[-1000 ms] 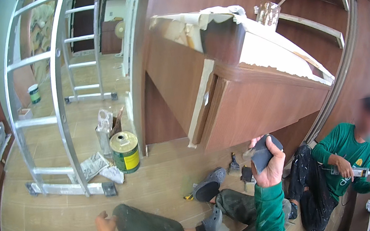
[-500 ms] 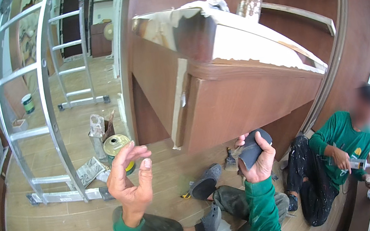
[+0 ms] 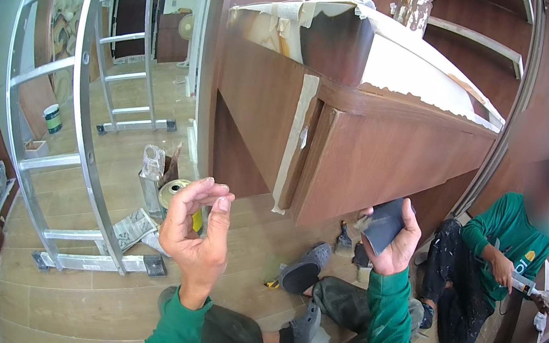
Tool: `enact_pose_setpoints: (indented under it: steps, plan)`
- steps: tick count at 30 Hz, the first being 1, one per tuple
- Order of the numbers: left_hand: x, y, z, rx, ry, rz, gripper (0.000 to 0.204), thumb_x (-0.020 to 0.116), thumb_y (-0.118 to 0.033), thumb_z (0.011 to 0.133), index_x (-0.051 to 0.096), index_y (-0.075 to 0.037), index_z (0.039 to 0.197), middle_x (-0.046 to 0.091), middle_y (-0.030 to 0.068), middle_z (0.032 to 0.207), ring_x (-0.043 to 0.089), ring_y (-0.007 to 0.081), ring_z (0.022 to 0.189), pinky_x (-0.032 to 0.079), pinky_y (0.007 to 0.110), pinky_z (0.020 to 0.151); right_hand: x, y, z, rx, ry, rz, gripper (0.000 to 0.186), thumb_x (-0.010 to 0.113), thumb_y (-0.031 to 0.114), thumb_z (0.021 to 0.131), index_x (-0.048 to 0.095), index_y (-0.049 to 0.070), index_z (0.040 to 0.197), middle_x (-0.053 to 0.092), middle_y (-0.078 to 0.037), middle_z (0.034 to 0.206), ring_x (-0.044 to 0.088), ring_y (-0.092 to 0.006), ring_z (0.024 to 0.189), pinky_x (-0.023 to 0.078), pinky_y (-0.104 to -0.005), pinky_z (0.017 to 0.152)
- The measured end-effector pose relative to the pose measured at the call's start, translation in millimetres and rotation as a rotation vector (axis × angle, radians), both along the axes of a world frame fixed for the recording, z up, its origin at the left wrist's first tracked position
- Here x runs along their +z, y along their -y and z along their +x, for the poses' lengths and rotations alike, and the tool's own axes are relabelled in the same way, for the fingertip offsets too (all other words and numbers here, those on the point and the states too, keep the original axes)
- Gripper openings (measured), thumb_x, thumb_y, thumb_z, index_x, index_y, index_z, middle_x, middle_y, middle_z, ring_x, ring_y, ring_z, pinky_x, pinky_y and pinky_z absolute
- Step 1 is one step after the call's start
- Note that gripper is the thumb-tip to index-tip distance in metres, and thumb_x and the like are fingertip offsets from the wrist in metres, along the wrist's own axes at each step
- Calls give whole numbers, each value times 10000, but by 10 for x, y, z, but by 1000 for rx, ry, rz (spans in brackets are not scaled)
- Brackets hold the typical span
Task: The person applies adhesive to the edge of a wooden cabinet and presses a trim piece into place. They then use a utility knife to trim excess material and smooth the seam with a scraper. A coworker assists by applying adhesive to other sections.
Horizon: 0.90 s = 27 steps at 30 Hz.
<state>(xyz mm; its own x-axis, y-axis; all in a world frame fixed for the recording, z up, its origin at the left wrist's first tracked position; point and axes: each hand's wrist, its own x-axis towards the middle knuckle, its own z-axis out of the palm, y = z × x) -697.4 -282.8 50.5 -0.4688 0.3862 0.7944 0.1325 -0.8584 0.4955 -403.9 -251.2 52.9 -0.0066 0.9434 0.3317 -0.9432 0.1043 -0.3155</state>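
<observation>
My left hand (image 3: 194, 232) is raised in front of the metal paint can (image 3: 169, 190), fingers curled loosely and apart from the thumb, with nothing in it. My right hand (image 3: 398, 249) grips a folded dark grey abrasive sheet (image 3: 383, 224) just below the front panel of a brown wooden cabinet (image 3: 395, 151). The cabinet's top edge carries torn masking paper (image 3: 411, 76). My crossed legs and grey clogs (image 3: 298, 269) are below, near small tools (image 3: 343, 236) on the floor.
An aluminium ladder (image 3: 95, 172) stands at left, crumpled paper (image 3: 135, 227) by its foot. A rectangular tin (image 3: 150, 188) sits behind the can. A co-worker (image 3: 499, 257) in green sits at right, holding a tube applicator. Shelves (image 3: 469, 30) with a splattered pot (image 3: 411, 14) are behind.
My left hand has risen from beside my left knee to in front of the can. My right hand still holds the sheet. The co-worker has lowered the applicator a little.
</observation>
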Motion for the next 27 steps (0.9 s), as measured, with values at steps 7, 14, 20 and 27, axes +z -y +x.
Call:
enact_pose_setpoints:
  steps: [7, 14, 20, 27]
  plan:
    - [-69, 131, -129, 3, 61, -54, 241, 687, 40, 918, 633, 40, 1152, 717, 124, 979, 701, 176, 891, 567, 311, 821, -183, -194, 171, -28, 80, -59, 312, 634, 85, 887, 627, 41, 1196, 704, -105, 1196, 666, -313, 1094, 525, -482, 997]
    - [118, 150, -183, 293, -335, 56, 373, 714, 46, 832, 647, 24, 1198, 706, 132, 980, 695, 230, 868, 557, 339, 791, -5, 29, -5, -6, -10, 15, 304, 649, 132, 912, 610, 83, 1209, 672, -71, 1196, 619, -256, 1022, 521, -418, 859]
    - [452, -8, -178, 499, -859, 275, 622, 701, 25, 668, 653, -33, 1286, 633, 126, 1090, 634, 291, 916, 492, 422, 844, -2, -20, -30, -109, 72, 5, 251, 617, 249, 999, 609, 87, 1190, 676, -51, 1155, 609, -229, 922, 518, -392, 789]
    - [934, -92, -300, 628, -1149, 413, 632, 686, -47, 741, 643, -152, 1362, 567, 97, 1104, 593, 266, 995, 465, 427, 892, -27, -72, -4, -148, 103, -34, 260, 607, 262, 1015, 619, 69, 1187, 701, -59, 1113, 636, -238, 846, 554, -388, 790]
